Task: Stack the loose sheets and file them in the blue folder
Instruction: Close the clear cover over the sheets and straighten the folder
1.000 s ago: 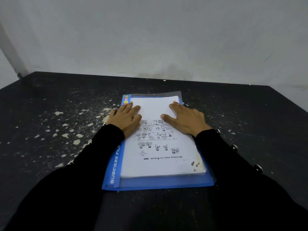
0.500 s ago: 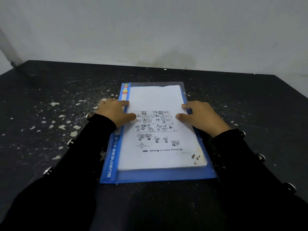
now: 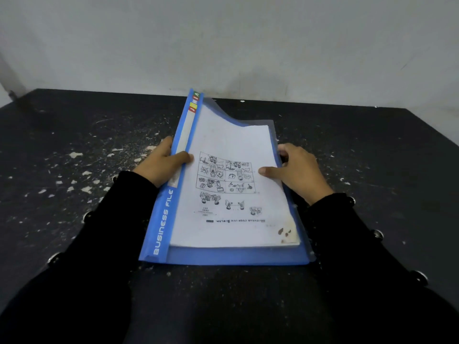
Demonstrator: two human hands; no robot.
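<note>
The blue folder (image 3: pixel 161 227) with "BUSINESS FILE" on its spine is tilted up at its far end, its near edge still on the table. A stack of white sheets (image 3: pixel 231 135) with cartoon drawings lies inside under the clear cover, and the cover's far right corner curls up. My left hand (image 3: pixel 162 165) grips the spine edge, thumb on top. My right hand (image 3: pixel 298 170) holds the folder's right edge, thumb pressing on the sheets.
The black table (image 3: pixel 74 135) is speckled with white paint flecks on the left. A pale wall (image 3: pixel 223 40) rises right behind the table's far edge. My black sleeves cover the near part of the table.
Both hands slid from flat on the sheets out to the folder's side edges and gripped them. The folder's far end has lifted off the table.
</note>
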